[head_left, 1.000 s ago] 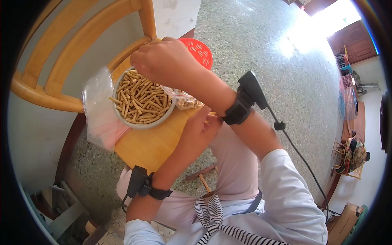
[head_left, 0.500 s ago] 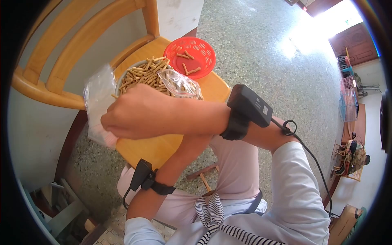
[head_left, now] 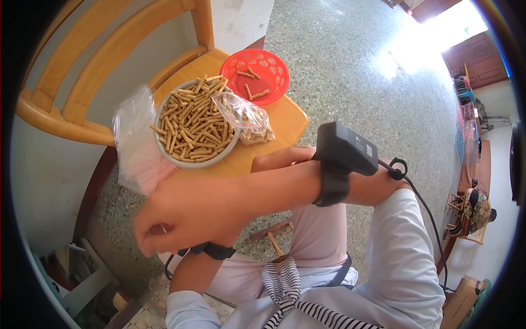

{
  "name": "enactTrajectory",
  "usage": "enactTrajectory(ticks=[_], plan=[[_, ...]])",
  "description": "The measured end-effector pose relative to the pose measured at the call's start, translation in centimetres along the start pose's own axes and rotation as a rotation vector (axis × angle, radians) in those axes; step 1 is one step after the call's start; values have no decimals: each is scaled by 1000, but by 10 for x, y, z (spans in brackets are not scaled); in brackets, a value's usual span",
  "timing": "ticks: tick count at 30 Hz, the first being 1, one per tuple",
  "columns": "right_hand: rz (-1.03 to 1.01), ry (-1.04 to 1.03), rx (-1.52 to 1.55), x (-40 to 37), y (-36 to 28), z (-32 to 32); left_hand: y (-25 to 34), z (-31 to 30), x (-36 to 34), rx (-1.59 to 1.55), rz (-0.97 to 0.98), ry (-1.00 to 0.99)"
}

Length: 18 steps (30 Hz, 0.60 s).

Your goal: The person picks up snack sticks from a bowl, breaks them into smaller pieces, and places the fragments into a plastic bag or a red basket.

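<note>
My right arm crosses over my left. My right hand point(head_left: 178, 214) is low at the left, above my left wrist strap, with its fingers curled in; a thin pale line shows between them, too small to name. My left hand point(head_left: 282, 159) lies near the chair's front edge, its fingers mostly hidden behind my right forearm. A grey bowl point(head_left: 192, 123) full of short brown sticks stands on the wooden chair point(head_left: 287, 123). A clear bag point(head_left: 249, 118) with more sticks leans at its right. Empty clear bags point(head_left: 139, 142) lie to the left.
A red basket point(head_left: 268, 71) with several sticks stands at the back of the seat. The chair's backrest point(head_left: 118, 49) rises at the upper left. My knees are in front of the chair. A black cable point(head_left: 424, 219) runs from my right wrist device.
My right hand has moved down and towards me, away from the bowl, and its fingers have loosened a little. The bowl and part of my left hand have come into view.
</note>
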State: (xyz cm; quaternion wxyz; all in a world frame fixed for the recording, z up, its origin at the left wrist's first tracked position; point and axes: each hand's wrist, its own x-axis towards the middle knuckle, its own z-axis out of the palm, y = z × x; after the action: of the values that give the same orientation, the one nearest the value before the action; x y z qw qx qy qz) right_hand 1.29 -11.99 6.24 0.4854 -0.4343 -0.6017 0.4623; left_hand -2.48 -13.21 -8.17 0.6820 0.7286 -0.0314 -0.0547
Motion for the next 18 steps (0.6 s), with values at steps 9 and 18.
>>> enactTrajectory(ticks=[9, 18], plan=[[51, -116, 435, 5, -28, -12, -16, 5, -16, 195, 59, 145], [-215, 384, -326, 18, -2, -85, 48, -30, 17, 57, 407, 179]])
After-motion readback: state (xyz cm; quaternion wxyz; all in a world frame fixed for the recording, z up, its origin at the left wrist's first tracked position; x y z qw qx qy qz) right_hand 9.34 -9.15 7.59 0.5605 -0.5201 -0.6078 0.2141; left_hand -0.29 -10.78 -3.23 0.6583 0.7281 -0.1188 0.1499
